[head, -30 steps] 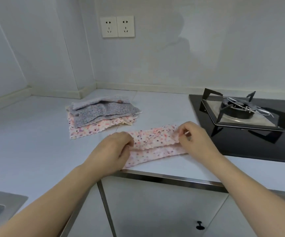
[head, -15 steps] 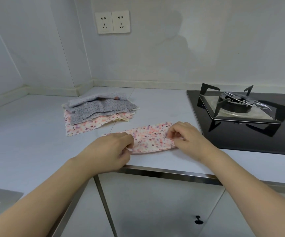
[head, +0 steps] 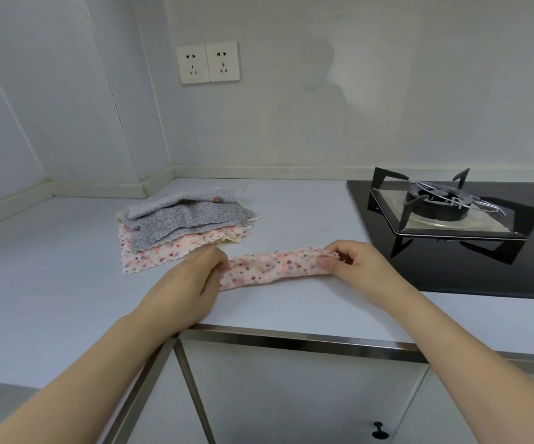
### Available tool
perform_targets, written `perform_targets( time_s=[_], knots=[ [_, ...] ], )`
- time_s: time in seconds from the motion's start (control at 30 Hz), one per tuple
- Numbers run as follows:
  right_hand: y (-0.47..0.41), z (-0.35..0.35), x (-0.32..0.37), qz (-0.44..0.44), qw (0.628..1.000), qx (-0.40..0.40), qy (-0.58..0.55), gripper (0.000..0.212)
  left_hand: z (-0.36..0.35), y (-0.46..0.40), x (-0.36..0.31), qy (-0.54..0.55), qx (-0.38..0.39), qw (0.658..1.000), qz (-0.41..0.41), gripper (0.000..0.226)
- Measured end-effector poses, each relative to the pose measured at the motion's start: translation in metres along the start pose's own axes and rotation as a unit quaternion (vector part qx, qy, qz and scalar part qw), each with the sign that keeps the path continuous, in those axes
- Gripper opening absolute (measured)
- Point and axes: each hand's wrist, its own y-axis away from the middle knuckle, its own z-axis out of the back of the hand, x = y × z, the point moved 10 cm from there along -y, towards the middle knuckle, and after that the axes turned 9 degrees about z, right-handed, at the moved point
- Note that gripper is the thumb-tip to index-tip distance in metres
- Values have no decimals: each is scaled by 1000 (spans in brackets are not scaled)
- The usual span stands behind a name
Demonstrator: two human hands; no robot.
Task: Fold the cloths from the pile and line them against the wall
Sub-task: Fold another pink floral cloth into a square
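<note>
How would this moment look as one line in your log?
step: folding | left hand: pinching pink cloth end | right hand: pinching other end | pile: unfolded | wall line: none yet

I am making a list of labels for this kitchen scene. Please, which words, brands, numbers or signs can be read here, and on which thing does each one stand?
None: no text can be read in this view.
White double wall socket: only plug holes, no print visible.
Black glass gas hob: no brand or marking visible.
Pink speckled cloth strip and the pile of grey and pink speckled cloths: dot pattern only, no letters.
</note>
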Motion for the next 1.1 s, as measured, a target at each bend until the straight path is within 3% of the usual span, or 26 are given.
perform_targets(
  time_s=[0.23, 0.4, 0.63, 0.77, 0.87, 0.97, 1.1],
  knots=[
    [0, 1, -4, -13, 1000, -13, -13, 19, 1, -3, 11, -2, 13, 997, 70, 11],
    [-1, 10, 1, -6, 995, -62, -78, 4, 7, -6, 17, 7, 24, 994, 105, 5],
    [1, 47, 33, 36, 986, -132, -93, 2, 33, -11, 4, 77, 27, 988, 128, 16],
    [1, 64, 54, 52, 984, -136, -106, 17, 43, -11, -2, 164, 66, 975, 132, 25],
    [2, 75, 65, 52, 982, -143, -111, 20, 51, -11, -4, 189, 44, 971, 139, 17],
    [4, 80, 72, 55, 984, -137, -98, 10, 57, -11, -6, 203, 3, 967, 154, 9],
    [6, 81, 77, 59, 983, -145, -100, 10, 68, -11, -5, 209, -58, 963, 159, 10]
  ],
)
